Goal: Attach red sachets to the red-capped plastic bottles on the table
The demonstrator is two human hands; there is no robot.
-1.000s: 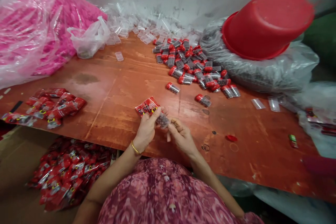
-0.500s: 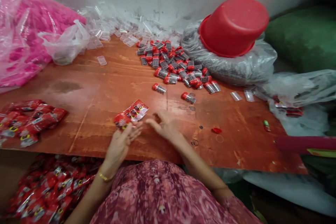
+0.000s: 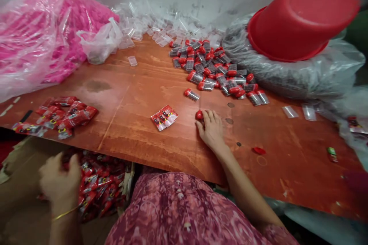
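Note:
My right hand (image 3: pixel 212 129) rests on the table with its fingers curled around a small clear container with a red cap (image 3: pixel 199 115); its body is mostly hidden by the fingers. To the left of that hand lie flat red printed packets (image 3: pixel 164 117). My left hand (image 3: pixel 61 180), blurred, hangs off the table's front edge over a carton of filled red packets (image 3: pixel 100 183). Its thumb and fingers are apart, with nothing visible held. Another red-capped container (image 3: pixel 191 94) lies just behind my right hand.
Filled red packets (image 3: pixel 67 116) are heaped at the table's left. Behind are red-capped containers (image 3: pixel 214 67), clear empty cases (image 3: pixel 163 30), a bag of pink pieces (image 3: pixel 57 34) and a red tub (image 3: pixel 299 23) on a grey bag. A red cap (image 3: pixel 258 150) lies at right.
My left hand has moved from the table down left over the carton. My right hand has taken hold of a red-capped container and brought it left. The view has shifted left.

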